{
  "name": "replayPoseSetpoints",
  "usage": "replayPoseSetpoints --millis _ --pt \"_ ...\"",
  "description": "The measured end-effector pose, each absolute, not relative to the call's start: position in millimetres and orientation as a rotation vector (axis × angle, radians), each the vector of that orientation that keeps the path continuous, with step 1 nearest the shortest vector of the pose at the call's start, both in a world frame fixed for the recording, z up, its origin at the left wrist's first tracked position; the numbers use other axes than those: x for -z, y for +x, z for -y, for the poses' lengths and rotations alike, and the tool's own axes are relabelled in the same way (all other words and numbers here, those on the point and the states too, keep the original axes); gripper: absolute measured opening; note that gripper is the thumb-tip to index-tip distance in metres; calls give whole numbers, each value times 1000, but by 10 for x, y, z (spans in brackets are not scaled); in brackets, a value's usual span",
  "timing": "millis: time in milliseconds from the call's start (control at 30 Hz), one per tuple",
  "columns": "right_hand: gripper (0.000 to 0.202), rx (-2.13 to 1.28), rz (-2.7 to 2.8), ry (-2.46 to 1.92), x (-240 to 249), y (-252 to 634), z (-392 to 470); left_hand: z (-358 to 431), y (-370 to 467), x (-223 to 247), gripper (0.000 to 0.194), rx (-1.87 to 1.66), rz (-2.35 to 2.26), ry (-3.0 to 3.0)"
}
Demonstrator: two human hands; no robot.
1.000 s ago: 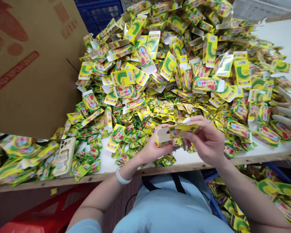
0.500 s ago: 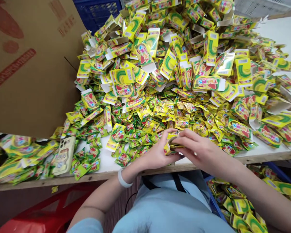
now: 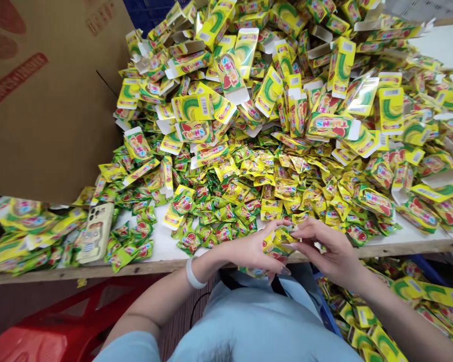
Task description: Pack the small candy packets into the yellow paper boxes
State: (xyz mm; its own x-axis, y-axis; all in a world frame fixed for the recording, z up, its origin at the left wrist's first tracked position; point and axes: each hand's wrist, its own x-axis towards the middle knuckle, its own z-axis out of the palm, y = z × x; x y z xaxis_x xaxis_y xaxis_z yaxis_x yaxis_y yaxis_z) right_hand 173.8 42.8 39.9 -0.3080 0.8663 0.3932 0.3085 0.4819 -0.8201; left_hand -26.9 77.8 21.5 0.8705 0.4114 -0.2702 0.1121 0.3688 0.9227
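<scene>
My left hand (image 3: 249,251) is wrapped round a small yellow candy box (image 3: 272,247) just above the table's front edge. The fingers of my right hand (image 3: 328,254) pinch a yellow wrapped candy (image 3: 288,236) at the box's right end. How far the candy reaches into the box is partly hidden by the fingers. Directly beyond both hands lies a band of loose wrapped candies (image 3: 287,188), yellow on the right and green on the left. Behind them, small yellow-green boxes (image 3: 192,108), several with flaps standing up, form a high heap.
A large brown carton (image 3: 60,125) stands at the left. A phone in a cream case (image 3: 96,234) lies near the table edge (image 3: 136,274). Below are a red plastic stool (image 3: 49,332) and, at right, a blue crate (image 3: 330,314) holding filled-looking boxes.
My hands have come slightly lower and turned, so the box's printed side and the candy at its end now show. My right hand has shifted right. The whole view has moved a little.
</scene>
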Motion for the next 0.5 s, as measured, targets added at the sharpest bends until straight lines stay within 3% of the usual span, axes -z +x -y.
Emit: replayPoseSetpoints --millis 133,367,500 --pt "12 -772 1862 -938 -424 1771 -449 -780 -241 -173 80 -272 -512 1175" --pt "18 -1194 2008 -1024 -451 1789 -332 -628 -180 -153 102 -258 -642 1319" --pt "14 -948 1850 -1207 -452 2149 -201 -605 -228 -281 106 -324 -682 1604"
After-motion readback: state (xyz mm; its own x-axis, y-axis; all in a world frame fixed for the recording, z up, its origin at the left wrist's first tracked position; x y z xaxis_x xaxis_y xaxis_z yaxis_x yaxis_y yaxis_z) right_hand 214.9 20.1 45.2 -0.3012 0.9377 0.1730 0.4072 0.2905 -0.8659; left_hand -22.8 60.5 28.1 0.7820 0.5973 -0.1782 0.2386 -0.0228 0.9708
